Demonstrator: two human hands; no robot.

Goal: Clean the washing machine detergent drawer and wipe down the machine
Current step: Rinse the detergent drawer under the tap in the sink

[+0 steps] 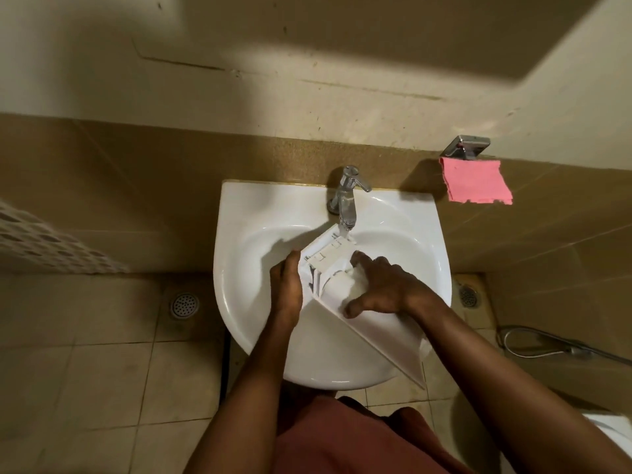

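Note:
A white plastic detergent drawer point(362, 323) lies tilted in the white sink point(239, 234), its far end under the chrome tap point(347, 196), from which water runs. My left hand point(287, 289) grips the drawer's left side, fingers curled round its edge. My right hand point(379, 285) lies spread over the drawer's right part, fingers reaching into a compartment and thumb on the front panel. The drawer's inside is partly hidden by my hands.
A pink cloth point(475, 181) hangs on the tiled wall under a chrome holder point(465, 147) at the right. A perforated white basket point(51, 244) shows at the left. Floor drains point(184, 304) sit in the tiled floor; a hose point(547, 347) lies at the right.

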